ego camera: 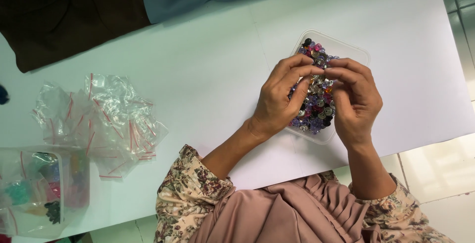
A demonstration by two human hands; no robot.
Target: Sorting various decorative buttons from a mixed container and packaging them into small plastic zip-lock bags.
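White worktop (208,75), dark and blue cloth at far edge. Far left: clear tub of bagged items (44,193), then loose pile of small zip bags (106,119). Left hand (279,99) and right hand (354,99) meet fingertip to fingertip over clear square container (356,52) of mixed buttons (316,107); each grip pinched nearly closed, held piece too small to tell.

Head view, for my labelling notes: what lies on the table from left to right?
Clear tub of bagged coloured pieces → heap of empty clear zip bags → left hand → right hand, both over the clear container of beads.
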